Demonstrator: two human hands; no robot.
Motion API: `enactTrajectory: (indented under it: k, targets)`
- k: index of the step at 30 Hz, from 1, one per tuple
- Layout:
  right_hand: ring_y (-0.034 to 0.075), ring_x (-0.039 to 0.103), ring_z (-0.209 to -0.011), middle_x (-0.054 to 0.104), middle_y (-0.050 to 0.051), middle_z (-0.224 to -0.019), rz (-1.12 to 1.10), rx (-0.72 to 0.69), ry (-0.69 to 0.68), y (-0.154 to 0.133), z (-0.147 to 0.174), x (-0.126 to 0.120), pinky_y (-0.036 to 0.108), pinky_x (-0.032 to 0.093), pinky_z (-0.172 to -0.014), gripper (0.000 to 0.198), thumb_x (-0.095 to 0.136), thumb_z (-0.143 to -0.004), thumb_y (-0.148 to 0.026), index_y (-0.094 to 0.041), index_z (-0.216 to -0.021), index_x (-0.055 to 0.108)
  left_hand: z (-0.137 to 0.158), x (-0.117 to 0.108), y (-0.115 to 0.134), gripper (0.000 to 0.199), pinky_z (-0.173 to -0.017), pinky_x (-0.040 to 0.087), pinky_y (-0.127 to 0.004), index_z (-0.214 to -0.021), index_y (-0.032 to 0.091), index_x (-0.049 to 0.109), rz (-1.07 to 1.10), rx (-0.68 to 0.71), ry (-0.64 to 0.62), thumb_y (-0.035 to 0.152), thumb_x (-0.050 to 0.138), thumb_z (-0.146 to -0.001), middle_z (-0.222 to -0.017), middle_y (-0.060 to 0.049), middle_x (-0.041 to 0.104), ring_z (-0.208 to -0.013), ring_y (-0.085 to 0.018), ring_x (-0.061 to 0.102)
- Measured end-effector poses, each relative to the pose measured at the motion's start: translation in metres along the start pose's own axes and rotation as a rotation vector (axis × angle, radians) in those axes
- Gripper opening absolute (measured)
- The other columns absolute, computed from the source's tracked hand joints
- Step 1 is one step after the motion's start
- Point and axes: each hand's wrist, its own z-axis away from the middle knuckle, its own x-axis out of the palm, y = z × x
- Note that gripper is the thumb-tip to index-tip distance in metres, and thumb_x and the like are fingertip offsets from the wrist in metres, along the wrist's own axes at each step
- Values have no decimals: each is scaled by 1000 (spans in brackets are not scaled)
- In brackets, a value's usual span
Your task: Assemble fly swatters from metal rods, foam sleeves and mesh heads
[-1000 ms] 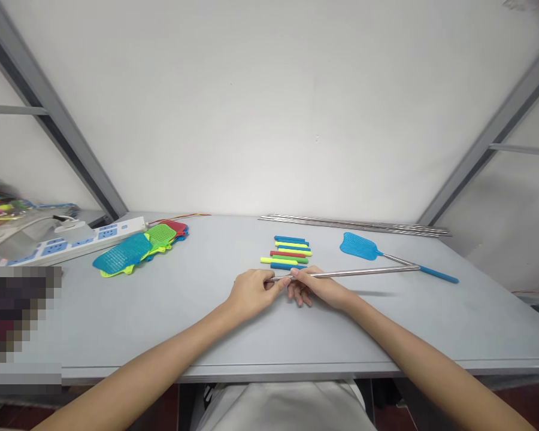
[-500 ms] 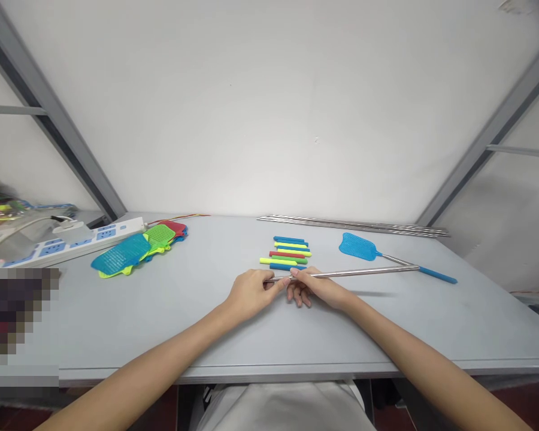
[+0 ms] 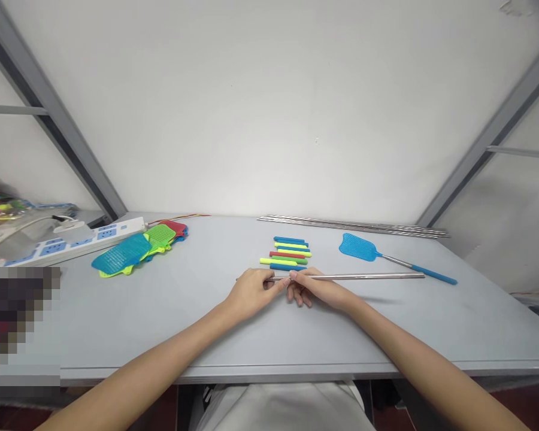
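Observation:
A thin metal rod [image 3: 368, 276] lies nearly level across both hands, above the table near its middle. My left hand [image 3: 251, 293] is closed round the rod's left part, with a short tip showing past the knuckles. Close beside it, my right hand [image 3: 317, 287] pinches the rod between thumb and fingers, its other fingers hanging loosely below. The rod's long free end reaches to the right. Just beyond my hands lies a row of coloured plastic handles [image 3: 290, 254] in blue, yellow, red and green.
A blue fly swatter [image 3: 359, 246] with a metal shaft and blue handle lies at right. Several metal rods [image 3: 354, 225] lie along the wall. Overlapping coloured swatter heads [image 3: 123, 254] are at left, beside a white power strip [image 3: 78, 240] with a plug.
The rod's right end has dipped and shifted slightly right, so the rod is now nearly level and no longer crosses the blue fly swatter. Both hands keep almost the same place.

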Motion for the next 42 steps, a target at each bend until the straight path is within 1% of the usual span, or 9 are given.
enactTrajectory:
  k: [8,17,19,24,28,32,34,38,42]
  targets:
    - [6,41,-39,48,0,-49,-100,-21,72,4,-2,1,18,30,-36,41,37,-78,-44,-11,-62,55,-2,0,-2,41,-47,25,-21,-53,16,42,-1,49,30,49,33,-76,-51,3,41,-49,-9,36]
    - [6,35,-36,28,-6,-40,-203,-62,242,7,-5,3,18,25,-35,32,44,-75,-38,-13,-54,50,-3,0,-3,36,-64,33,-24,-66,17,47,-21,139,37,41,25,-83,-70,-1,49,-70,-13,45]
    - [6,34,-34,28,-6,-39,-192,-65,317,8,-5,2,19,24,-35,33,44,-74,-38,-14,-51,49,-3,0,-4,36,-69,33,-25,-69,17,48,-49,137,61,40,24,-83,-72,-2,49,-73,-14,46]
    - [7,31,-31,32,-4,-36,-270,-121,664,14,-8,-7,21,21,-32,32,47,-70,-36,-16,-45,42,-5,0,-7,35,-68,33,-26,-73,18,49,-93,117,64,34,20,-85,-70,-2,50,-69,-14,46]
    - [8,35,-37,34,-3,-41,-342,-172,762,13,-9,-17,21,26,-35,26,46,-70,-34,-18,-50,41,-4,-3,-5,35,-63,32,-24,-68,18,49,-62,136,-10,32,21,-85,-62,0,50,-56,-12,44]
    - [9,41,-46,42,-1,-52,-673,-250,777,4,-6,-32,22,35,-43,18,44,-70,-28,-17,-56,44,0,-4,-1,34,-55,30,-22,-66,18,47,-14,156,-79,34,22,-84,-62,-1,50,-56,-12,43]
    - [8,39,-45,37,-2,-50,-853,-254,713,1,-2,-39,22,34,-43,16,42,-71,-24,-18,-57,42,2,-4,2,34,-53,29,-22,-64,17,44,15,173,-121,34,23,-83,-59,0,46,-54,-11,41]
    - [6,20,-35,20,-6,-44,-1005,-287,625,-2,4,-46,20,24,-34,21,39,-73,-16,-19,-53,32,6,-3,8,34,-46,25,-21,-57,17,35,107,222,-242,37,25,-82,-49,4,33,-46,-8,30]
    - [6,17,-33,19,-6,-43,-1161,-269,588,-1,7,-42,19,18,-31,27,38,-76,-17,-18,-51,27,9,-6,14,36,-42,22,-20,-54,16,29,239,197,-354,40,28,-81,-48,5,26,-44,-7,23]
